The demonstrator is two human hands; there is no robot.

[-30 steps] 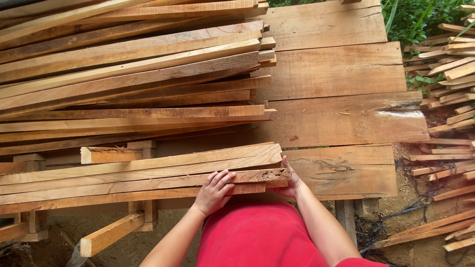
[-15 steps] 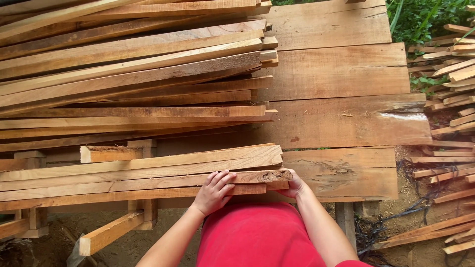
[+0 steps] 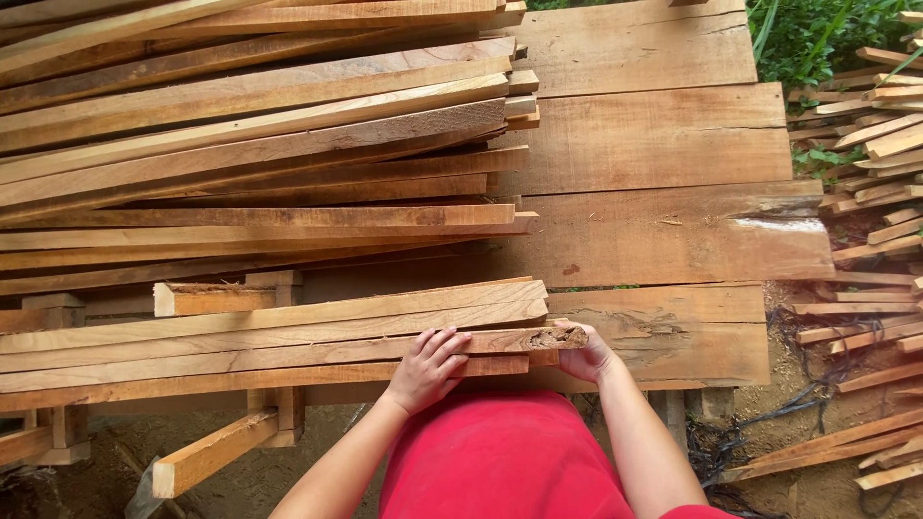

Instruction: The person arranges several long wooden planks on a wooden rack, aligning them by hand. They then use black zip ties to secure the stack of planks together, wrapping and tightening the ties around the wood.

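Two hands work a bundle of wooden slats (image 3: 269, 336) lying at the near edge of a plank table (image 3: 663, 231). The left hand (image 3: 428, 370) rests flat on the slats, fingers spread. The right hand (image 3: 585, 358) cups the bundle's ragged end, fingers curled around it. Beyond lies a larger stack of slats (image 3: 250, 125).
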